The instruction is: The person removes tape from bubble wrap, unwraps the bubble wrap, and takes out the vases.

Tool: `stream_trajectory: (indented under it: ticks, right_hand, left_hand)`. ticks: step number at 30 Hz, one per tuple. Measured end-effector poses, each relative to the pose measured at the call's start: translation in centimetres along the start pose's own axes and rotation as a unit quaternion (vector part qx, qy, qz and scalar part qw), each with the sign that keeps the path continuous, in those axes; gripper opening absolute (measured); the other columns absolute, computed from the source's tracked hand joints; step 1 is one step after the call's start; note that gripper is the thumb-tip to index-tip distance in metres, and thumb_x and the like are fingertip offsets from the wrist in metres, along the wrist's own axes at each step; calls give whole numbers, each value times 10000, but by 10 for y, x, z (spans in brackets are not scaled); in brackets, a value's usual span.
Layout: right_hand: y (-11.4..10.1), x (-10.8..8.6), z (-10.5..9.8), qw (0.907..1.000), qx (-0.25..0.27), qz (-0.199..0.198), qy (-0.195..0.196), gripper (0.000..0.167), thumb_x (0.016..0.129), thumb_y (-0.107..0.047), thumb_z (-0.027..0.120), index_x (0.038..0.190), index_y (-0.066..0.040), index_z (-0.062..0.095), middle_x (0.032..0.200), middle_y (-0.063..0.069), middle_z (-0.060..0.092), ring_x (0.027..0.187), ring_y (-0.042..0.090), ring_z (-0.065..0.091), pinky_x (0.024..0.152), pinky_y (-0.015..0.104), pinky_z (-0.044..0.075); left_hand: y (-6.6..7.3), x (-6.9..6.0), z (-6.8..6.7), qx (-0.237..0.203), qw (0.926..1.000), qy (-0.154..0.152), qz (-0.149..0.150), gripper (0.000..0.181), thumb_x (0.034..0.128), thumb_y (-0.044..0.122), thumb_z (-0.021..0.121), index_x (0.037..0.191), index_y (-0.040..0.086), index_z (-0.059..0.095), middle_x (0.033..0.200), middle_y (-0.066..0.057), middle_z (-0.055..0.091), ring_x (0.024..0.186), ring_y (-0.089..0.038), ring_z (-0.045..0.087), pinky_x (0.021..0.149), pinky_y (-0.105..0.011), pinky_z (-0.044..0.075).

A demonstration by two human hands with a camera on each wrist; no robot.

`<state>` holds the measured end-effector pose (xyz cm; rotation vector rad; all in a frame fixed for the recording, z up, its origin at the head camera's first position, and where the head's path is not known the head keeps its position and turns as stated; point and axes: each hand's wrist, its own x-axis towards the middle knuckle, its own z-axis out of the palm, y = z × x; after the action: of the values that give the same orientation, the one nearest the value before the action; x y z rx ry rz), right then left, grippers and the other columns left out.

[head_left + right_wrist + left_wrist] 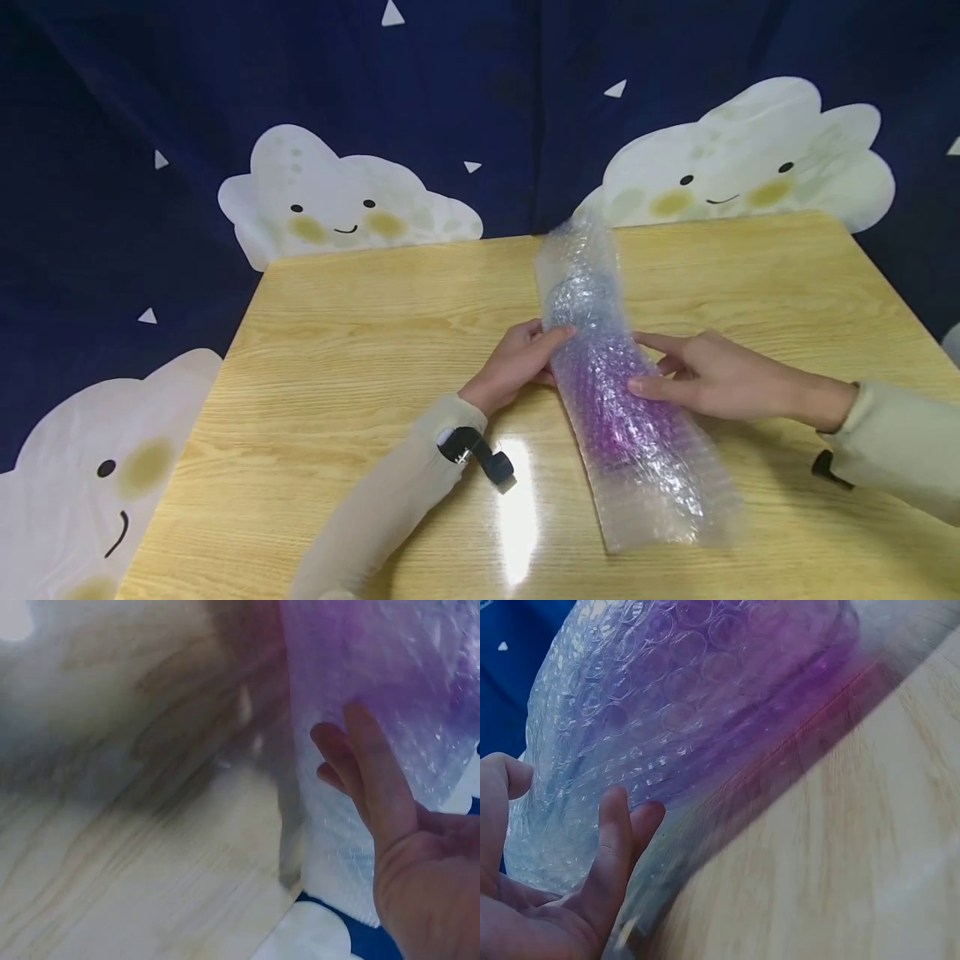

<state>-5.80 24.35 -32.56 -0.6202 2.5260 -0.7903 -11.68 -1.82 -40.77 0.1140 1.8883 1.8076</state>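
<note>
A long bubble-wrap package (611,400), clear at both ends with a purple thing and something pale blue inside, lies slanted over the table. My left hand (517,362) grips its left edge, thumb on top. From the right, my right hand (720,375) holds the opposite side, thumb on the purple part. The left wrist view has the wrap (682,697) close up, with the left hand (562,885) at its edge. In the right wrist view, fingers of the right hand (420,862) lie against the wrap (345,667). What the wrap contains cannot be made out.
Beneath the package is a light wood table (360,333) with a bright reflection between the left forearm and the wrap. A dark blue cloth (480,100) with smiling clouds and small white triangles hangs behind the table and down its left side.
</note>
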Motion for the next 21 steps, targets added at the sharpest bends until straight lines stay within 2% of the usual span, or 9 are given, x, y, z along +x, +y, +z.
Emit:
stream_trajectory:
  ticks: [3,5,7,10,12,18,21]
  right_hand:
    - [-4,1,7,9998,136,-73,142,799,1008,-467,640,1561,48,381,989,-23,811,676,12,684,727,236,586]
    - [-6,2,12,9995,159,-69,271,799,1000,-474,650,1556,41,396,964,-37,810,640,4,671,725,232,590]
    - [-8,3,16,9991,194,-49,374,803,995,-479,656,1555,36,400,973,-15,814,665,32,698,752,284,619]
    - [-11,4,21,9984,146,-57,537,807,989,-490,662,1546,38,414,1026,29,818,839,56,760,847,378,643]
    - [-13,5,24,9981,164,-84,589,812,986,-493,664,1543,44,416,1021,47,819,869,86,772,868,421,643]
    - [-19,9,30,9961,-44,-249,845,805,968,-518,680,1514,35,470,926,18,819,806,59,766,815,376,653]
    - [-21,10,32,9948,-147,-237,976,811,953,-535,691,1504,25,491,934,46,819,797,70,769,781,355,654]
  left_hand:
    - [-1,-2,-5,71,10000,-13,-56,320,981,424,664,1041,113,615,728,60,471,604,-86,524,605,-271,613]
    - [-2,-4,-8,104,9999,-21,-83,301,984,418,657,1031,123,621,716,60,456,610,-85,512,611,-279,615]
    - [-2,-5,-11,141,9998,-40,-98,284,987,412,647,1007,131,615,705,64,435,619,-86,499,620,-287,616]
    - [-2,-8,-16,172,9998,-74,-97,268,986,402,638,965,137,600,693,68,415,626,-87,489,635,-301,621]
    - [-3,-9,-19,158,9997,-117,-108,271,988,392,632,947,130,580,689,68,402,625,-88,474,639,-302,622]
    - [-6,-11,-27,144,9995,-233,-173,269,1010,349,600,1085,91,623,750,57,398,644,-85,448,617,-252,594]
    - [-8,-11,-28,103,9994,-296,-160,278,1019,325,585,1122,69,618,785,47,422,665,-83,473,600,-237,581]
